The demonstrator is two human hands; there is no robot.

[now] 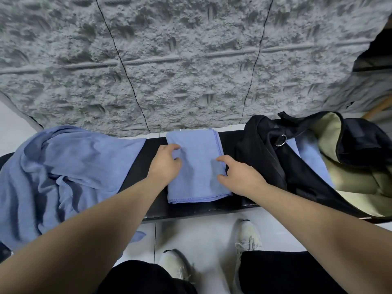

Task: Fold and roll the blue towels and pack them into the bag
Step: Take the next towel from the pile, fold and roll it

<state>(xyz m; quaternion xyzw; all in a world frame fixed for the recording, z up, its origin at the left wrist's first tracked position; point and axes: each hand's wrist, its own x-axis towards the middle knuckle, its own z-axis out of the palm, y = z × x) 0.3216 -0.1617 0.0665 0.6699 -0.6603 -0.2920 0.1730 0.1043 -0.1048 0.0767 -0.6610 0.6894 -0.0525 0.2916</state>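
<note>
A folded blue towel [197,166] lies flat across the black bench [148,166] in the middle of the view. My left hand [165,164] rests on the towel's left edge with its fingers bent, pinching the cloth. My right hand [239,177] lies on the right edge, fingers curled at the hem. An open black bag [265,158] with a pale lining stands at the right on the bench. Blue towel cloth [311,160] shows inside the bag's opening. A loose heap of blue towels [63,177] covers the bench's left end and hangs over its front.
A rough grey wall [169,60] rises right behind the bench. The floor is pale tile [207,236], and my two light shoes [248,236] stand on it just in front of the bench. A metal ring [281,141] hangs at the bag's strap.
</note>
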